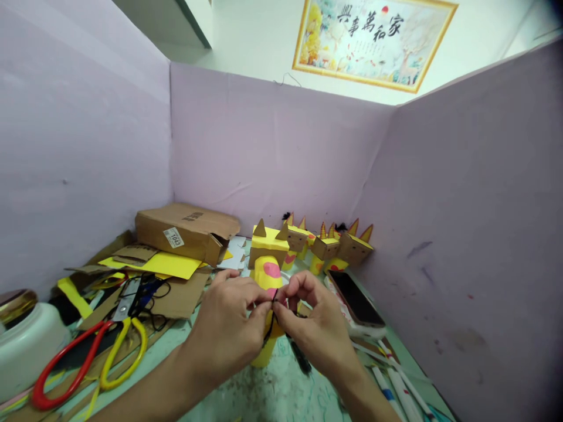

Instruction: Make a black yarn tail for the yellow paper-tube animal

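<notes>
Pinched between thumb and forefinger of both hands was a thin black thread (269,328), held right against the front of a yellow paper-tube animal figure with a boxy cardboard head, brown pointed ears and a pink spot (267,258). The left hand (229,328) closed on the thread from the left, the right hand (312,325) from the right, and their fingertips nearly met in front of the figure's body. A loose end of thread hung down past the left hand's fingers toward the pale green tabletop (281,392). The figure stood upright near the middle of the table, its lower body hidden behind the hands.

Farther back, against the lilac partition wall (272,146), stood a row of similar yellow and brown cardboard figures with pointed ears (329,243). Just right of the right hand lay a dark-screened phone (355,299), and nearer, to the right, several white marker pens (396,381). At the far left sat a brown cardboard box with a white label (187,231), with a sheet of yellow paper (162,264) and scraps of brown cardboard (136,253) beside it. Near left lay two pairs of scissors, one with red handles (61,366) and one with yellow handles (125,351), and at the left edge a white round container (26,346). A framed picture with a gold border (373,41) hung on the wall above the partition.
</notes>
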The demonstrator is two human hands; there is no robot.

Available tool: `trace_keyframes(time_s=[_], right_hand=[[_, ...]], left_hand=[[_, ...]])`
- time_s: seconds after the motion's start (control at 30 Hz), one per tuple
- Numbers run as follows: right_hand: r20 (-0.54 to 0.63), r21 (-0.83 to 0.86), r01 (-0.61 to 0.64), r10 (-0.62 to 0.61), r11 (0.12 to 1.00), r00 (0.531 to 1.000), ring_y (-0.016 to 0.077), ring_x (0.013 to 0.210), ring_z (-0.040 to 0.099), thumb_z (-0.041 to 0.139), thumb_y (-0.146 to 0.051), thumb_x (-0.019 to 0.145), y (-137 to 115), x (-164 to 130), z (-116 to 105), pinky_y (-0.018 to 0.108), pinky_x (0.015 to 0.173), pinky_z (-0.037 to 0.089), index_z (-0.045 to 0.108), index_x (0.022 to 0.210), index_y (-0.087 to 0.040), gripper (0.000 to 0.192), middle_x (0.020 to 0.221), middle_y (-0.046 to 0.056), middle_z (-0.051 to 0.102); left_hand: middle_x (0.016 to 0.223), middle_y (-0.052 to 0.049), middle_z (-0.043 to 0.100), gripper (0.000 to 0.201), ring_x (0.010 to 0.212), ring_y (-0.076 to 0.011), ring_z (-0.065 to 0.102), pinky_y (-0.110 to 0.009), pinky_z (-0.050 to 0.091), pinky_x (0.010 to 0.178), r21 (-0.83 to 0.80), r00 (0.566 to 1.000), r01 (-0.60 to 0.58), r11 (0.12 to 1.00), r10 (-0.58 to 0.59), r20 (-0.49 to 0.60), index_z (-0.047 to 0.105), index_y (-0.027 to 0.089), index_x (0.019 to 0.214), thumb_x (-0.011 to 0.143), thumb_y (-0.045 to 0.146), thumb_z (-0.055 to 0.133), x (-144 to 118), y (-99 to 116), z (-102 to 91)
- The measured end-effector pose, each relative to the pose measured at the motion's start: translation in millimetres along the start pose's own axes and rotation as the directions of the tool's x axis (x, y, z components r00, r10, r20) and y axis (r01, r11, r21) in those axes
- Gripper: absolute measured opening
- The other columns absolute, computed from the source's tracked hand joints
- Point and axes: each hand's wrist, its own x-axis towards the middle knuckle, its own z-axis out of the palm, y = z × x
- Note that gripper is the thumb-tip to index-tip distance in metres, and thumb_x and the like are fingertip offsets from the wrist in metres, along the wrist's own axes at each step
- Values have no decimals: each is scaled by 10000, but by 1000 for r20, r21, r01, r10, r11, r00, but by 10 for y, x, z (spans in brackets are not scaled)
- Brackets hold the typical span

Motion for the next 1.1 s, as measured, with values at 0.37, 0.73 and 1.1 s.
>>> trace_keyframes(time_s=[0.37,0.73,1.1], right_hand=[[-60,-60,-37,34,997,998,121,570,480,567,-150,625,23,11,-7,246,541,398,422,658,-219,163,637,-20,577],[-68,11,-62,63,998,996,130,596,452,515,-168,587,65,64,-78,257,559,375,432,679,-216,133,639,-29,511],[-16,-230,141,-148,963,989,182,784,544,624,-250,712,-35,44,-251,335,747,433,663,818,-218,117,935,44,616]], left_hand=[[527,22,611,229,532,-131,513,-337,379,735,-70,996,57,996,-61,-65,609,187,532,710,111,486,3,-7,92],[531,6,603,171,569,-145,532,-267,387,613,-252,954,294,922,-298,21,554,172,477,640,187,505,50,-8,56],[524,-2,582,174,571,-154,526,-244,383,547,-252,935,354,900,-347,75,543,174,477,633,240,504,58,54,-26]])
